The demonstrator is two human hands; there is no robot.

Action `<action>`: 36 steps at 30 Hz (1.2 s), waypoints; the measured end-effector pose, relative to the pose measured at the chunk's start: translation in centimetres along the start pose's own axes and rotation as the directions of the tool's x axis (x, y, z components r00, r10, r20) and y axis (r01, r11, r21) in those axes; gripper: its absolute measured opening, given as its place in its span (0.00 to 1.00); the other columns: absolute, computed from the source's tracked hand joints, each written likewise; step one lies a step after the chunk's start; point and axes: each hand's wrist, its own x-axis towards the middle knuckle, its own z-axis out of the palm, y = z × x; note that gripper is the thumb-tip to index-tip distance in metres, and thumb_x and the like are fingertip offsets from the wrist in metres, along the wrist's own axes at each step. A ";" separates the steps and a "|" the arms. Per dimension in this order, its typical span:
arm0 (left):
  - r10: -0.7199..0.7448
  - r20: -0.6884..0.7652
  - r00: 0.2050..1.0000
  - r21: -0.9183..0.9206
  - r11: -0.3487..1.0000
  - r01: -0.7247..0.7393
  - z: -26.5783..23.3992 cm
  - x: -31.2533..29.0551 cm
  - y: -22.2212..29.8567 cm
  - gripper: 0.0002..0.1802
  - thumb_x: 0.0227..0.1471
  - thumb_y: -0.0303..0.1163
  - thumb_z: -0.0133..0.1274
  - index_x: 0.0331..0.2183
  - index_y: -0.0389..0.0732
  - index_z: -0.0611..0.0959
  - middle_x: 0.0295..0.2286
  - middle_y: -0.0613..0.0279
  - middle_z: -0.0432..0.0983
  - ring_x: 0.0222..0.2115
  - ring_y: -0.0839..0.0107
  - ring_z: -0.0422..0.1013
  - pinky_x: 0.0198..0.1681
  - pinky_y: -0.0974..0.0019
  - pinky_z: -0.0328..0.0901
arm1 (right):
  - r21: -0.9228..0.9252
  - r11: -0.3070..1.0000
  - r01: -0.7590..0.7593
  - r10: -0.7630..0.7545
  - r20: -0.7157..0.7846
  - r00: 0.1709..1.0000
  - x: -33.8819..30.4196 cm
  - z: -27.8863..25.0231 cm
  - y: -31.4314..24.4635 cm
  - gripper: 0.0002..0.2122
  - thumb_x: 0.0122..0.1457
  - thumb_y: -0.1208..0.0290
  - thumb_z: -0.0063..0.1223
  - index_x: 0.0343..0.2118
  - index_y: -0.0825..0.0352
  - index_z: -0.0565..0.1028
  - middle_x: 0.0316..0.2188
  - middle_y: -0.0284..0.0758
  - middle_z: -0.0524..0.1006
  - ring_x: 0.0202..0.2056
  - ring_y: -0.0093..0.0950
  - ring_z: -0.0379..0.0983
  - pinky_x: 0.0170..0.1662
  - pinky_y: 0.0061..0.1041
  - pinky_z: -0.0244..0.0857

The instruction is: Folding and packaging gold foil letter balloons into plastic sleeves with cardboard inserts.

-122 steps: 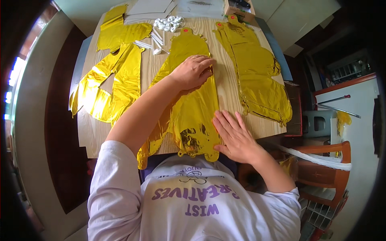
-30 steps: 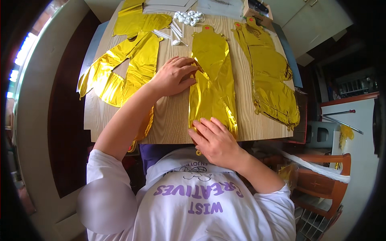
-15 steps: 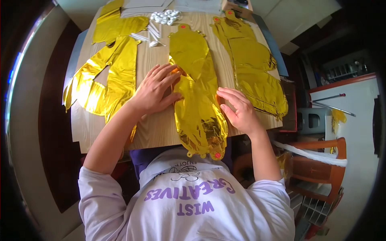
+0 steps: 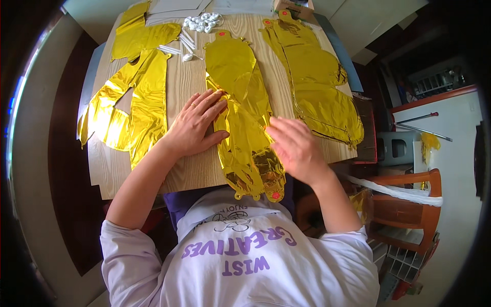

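Note:
A deflated gold foil balloon (image 4: 239, 110), long and creased, lies in front of me with its near end over the table's edge. My left hand (image 4: 198, 123) rests on its left edge, fingers stretched out over the foil and thumb apart. At the right edge, my right hand (image 4: 296, 146) touches the foil with extended fingertips, slightly blurred by motion; its thumb is partly hidden. Neither hand visibly grips anything. Left of it lies another flat gold foil balloon (image 4: 148, 97), angular with an opening, and to the right a wide, lobed gold foil balloon (image 4: 314, 66).
On the wooden table (image 4: 192, 171), a gold foil piece (image 4: 146, 38) lies far left. Beyond my hands are small white bundles (image 4: 202, 23), white sticks (image 4: 187, 41) and a single white bundle (image 4: 187, 57). A box (image 4: 294, 7) stands at the far edge; a wooden chair (image 4: 404, 204) is at right.
My right hand has moved left, inward over the balloon's right edge. My left hand has shifted slightly down, its fingers still on the foil. The view has shifted a little.

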 end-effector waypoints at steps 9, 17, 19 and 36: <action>0.004 0.009 1.000 -0.024 1.000 -0.003 0.0 0.1 -0.2 0.41 0.52 0.49 0.60 0.61 0.38 0.69 0.63 0.47 0.60 0.65 0.48 0.55 0.69 0.44 0.47 | -0.045 0.999 0.000 0.001 0.026 1.000 -4.2 1.0 -1.0 0.14 0.56 0.73 0.61 0.45 0.69 0.78 0.49 0.38 0.78 0.53 0.36 0.72 0.61 0.40 0.61; -0.005 0.027 1.000 -0.016 1.000 0.006 0.0 -0.1 -0.1 0.41 0.53 0.51 0.60 0.61 0.39 0.69 0.64 0.50 0.60 0.66 0.49 0.55 0.69 0.44 0.47 | -0.025 0.999 0.029 -0.029 0.001 1.000 -3.4 0.6 -1.2 0.12 0.54 0.74 0.62 0.42 0.68 0.79 0.46 0.38 0.78 0.51 0.36 0.73 0.58 0.39 0.63; -0.003 0.015 1.000 -0.004 1.000 0.003 -0.1 -0.3 -0.2 0.41 0.54 0.51 0.59 0.61 0.39 0.69 0.64 0.51 0.60 0.66 0.50 0.54 0.69 0.43 0.47 | 0.007 0.999 0.041 -0.041 -0.025 0.999 -2.1 0.0 -1.5 0.12 0.53 0.74 0.62 0.42 0.67 0.79 0.46 0.38 0.78 0.50 0.36 0.73 0.58 0.39 0.63; -0.021 -0.158 0.987 0.084 0.996 0.035 -0.7 1.6 -3.8 0.38 0.49 0.43 0.64 0.58 0.40 0.70 0.60 0.48 0.64 0.64 0.49 0.56 0.68 0.46 0.49 | -0.100 0.974 0.201 -0.185 0.146 0.972 1.5 5.7 -8.4 0.18 0.53 0.71 0.56 0.46 0.74 0.77 0.48 0.47 0.75 0.48 0.40 0.71 0.50 0.38 0.66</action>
